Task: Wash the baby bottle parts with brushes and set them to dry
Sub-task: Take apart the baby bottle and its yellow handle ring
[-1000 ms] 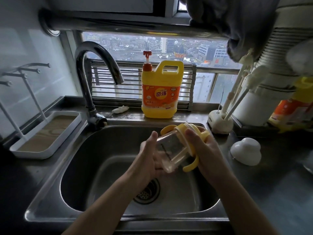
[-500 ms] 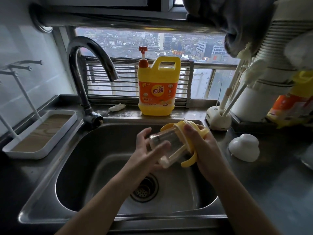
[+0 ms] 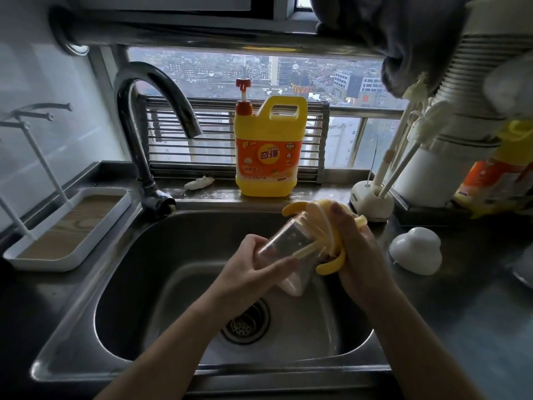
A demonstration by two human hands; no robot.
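Over the steel sink (image 3: 121, 284) I hold a clear baby bottle (image 3: 291, 249) tilted on its side, its yellow handled collar (image 3: 328, 241) pointing to the back right. My left hand (image 3: 253, 269) grips the clear body near its base. My right hand (image 3: 357, 255) grips the yellow collar, fingers curled over its top. A straw shows inside the bottle. White bottle brushes (image 3: 403, 157) stand in a white holder (image 3: 372, 200) at the sink's back right corner. A white domed cap (image 3: 415, 252) lies on the counter to the right.
A curved faucet (image 3: 150, 116) rises at the sink's back left, with no water running. A yellow detergent jug (image 3: 269, 151) stands on the sill behind. A white drying rack with pegs and tray (image 3: 66, 226) sits on the left counter. The drain (image 3: 245, 324) lies below my hands.
My left hand has shifted its hold round the clear body and the bottle has tilted a little more on its side. My right hand stays on the yellow collar.
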